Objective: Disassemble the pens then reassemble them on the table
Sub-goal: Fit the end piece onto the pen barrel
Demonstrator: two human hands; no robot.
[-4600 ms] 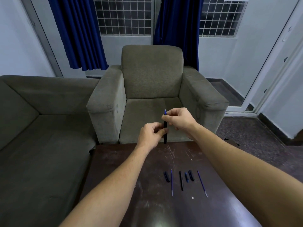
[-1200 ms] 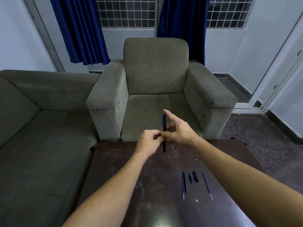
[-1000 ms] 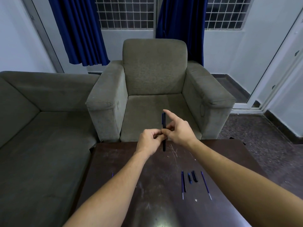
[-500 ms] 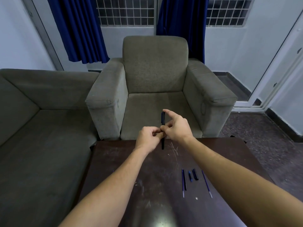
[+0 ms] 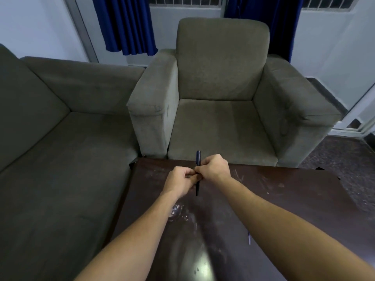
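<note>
Seemingly midway, left hand (image 5: pixel 181 180) and right hand (image 5: pixel 215 169) pinched an upright pen (image 5: pixel 198 157) mid-barrel; a loose part (image 5: pixel 249 239), nearer than that grip, awaited reassembly.

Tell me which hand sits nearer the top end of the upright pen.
Right. The right hand grips the pen just below its top end. The left hand holds it lower, near the middle, on the left of the shaft.

The left hand (image 5: pixel 179 182) and right hand (image 5: pixel 215 168) are hiding the middle of the pen (image 5: pixel 198 159) from me, while the right forearm (image 5: pixel 284 226) is covering all but the pale tip of a thin piece (image 5: pixel 249 239) on the table (image 5: pixel 294 189).
</note>
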